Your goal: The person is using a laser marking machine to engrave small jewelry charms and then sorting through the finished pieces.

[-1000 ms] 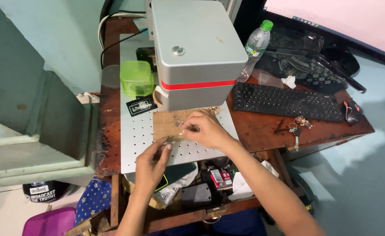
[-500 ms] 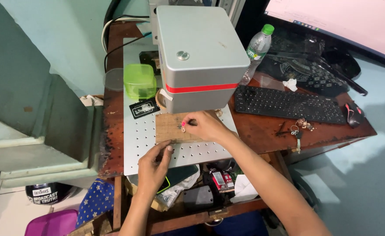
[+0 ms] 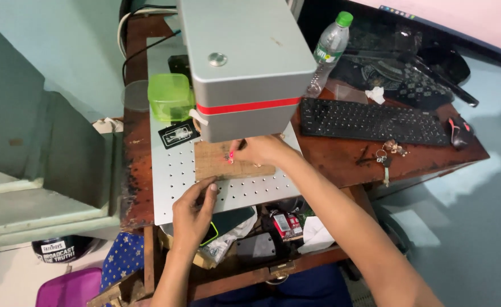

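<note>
A flat wooden board [image 3: 216, 164] lies on a perforated grey metal plate [image 3: 171, 182] under the grey machine head with a red stripe [image 3: 245, 62]. My left hand [image 3: 193, 213] rests on the plate with its fingertips touching the board's near edge. My right hand [image 3: 259, 150] reaches under the machine head, its fingers pinched on a small object over the board; a red light spot shows beside the fingertips. What the small object is cannot be made out.
A green plastic box [image 3: 170, 96] and a black card [image 3: 178, 134] sit at the plate's back left. A black keyboard [image 3: 375, 122], keys [image 3: 389, 150], a mouse [image 3: 459, 131] and a water bottle [image 3: 329, 48] occupy the wooden desk on the right. Clutter fills the shelf below.
My right hand has pushed further under the machine head. The left hand has come forward from below the plate's edge up to the board's near edge. The view has shifted closer.
</note>
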